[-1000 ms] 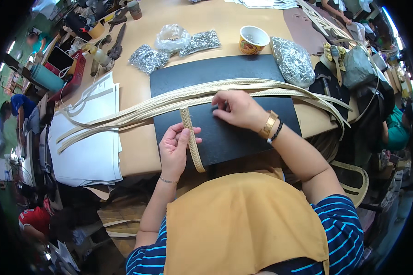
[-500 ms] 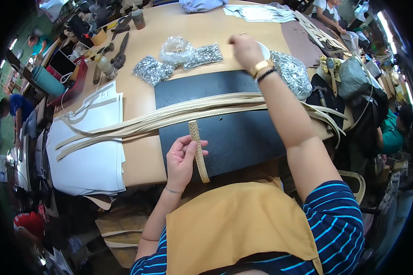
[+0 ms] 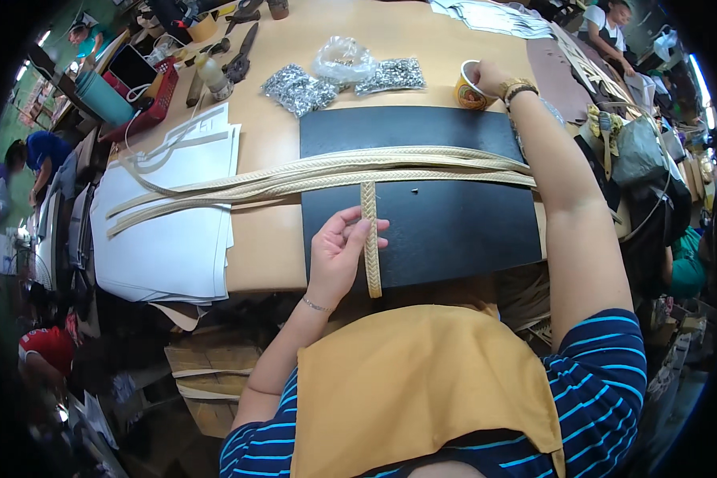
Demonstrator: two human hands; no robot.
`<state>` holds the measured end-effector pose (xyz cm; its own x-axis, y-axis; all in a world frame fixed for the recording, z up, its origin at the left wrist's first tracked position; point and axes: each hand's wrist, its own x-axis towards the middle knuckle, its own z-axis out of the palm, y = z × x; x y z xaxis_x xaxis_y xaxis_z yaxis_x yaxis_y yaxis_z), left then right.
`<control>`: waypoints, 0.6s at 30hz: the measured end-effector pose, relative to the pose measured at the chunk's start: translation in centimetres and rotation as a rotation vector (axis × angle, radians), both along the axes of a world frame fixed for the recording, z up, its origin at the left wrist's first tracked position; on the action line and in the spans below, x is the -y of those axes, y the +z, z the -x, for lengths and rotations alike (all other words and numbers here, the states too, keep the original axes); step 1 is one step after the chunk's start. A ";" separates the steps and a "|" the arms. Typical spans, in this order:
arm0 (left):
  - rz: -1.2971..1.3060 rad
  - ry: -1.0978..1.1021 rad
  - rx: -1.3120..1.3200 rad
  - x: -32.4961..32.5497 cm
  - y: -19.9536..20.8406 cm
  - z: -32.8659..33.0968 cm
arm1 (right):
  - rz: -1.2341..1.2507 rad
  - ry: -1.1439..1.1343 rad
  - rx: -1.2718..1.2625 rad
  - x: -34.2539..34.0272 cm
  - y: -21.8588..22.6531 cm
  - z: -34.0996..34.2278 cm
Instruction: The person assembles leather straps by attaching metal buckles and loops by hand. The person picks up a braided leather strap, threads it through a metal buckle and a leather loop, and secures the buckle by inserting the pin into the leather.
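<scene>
My left hand (image 3: 336, 259) pinches a short braided cream strap (image 3: 372, 275) between thumb and fingers, holding it upright over the near part of a black board (image 3: 470, 227). Its top end meets a bundle of long braided cream straps (image 3: 327, 177) lying across the board. At the far right of the board, my right hand (image 3: 494, 78) reaches into a small white and yellow cup (image 3: 470, 97). The cup hides those fingertips, so what they hold, if anything, does not show. A tiny dark piece (image 3: 414, 190) lies on the board.
Clear bags of small silver metal pieces (image 3: 299, 89) lie behind the board beside a crumpled plastic bag (image 3: 344, 60). White sheets (image 3: 163, 247) cover the table's left side. A bottle (image 3: 213, 76) and a red tray (image 3: 155, 99) stand far left. Other people work around the table.
My right hand has gone from above the cup down into it. The left hand keeps its pinch on the short strap. The whole view has shifted a little.
</scene>
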<state>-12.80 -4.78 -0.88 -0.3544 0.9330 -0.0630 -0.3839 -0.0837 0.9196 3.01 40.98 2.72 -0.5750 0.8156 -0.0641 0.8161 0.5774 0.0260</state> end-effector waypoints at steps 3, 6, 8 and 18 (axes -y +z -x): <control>-0.002 -0.010 0.037 -0.3 0.1 -0.1 | -0.040 0.034 -0.075 1.0 1.2 -1.0; 0.011 0.104 -0.083 -0.3 -1.1 -0.2 | -0.087 0.094 -0.534 5.5 3.0 -0.4; 0.028 0.041 -0.088 -0.4 0.3 -0.1 | 0.303 0.041 -0.849 14.2 4.8 0.5; -0.020 -0.554 -0.558 -11.7 10.0 -3.6 | 1.175 -0.126 -1.652 33.0 2.1 -6.7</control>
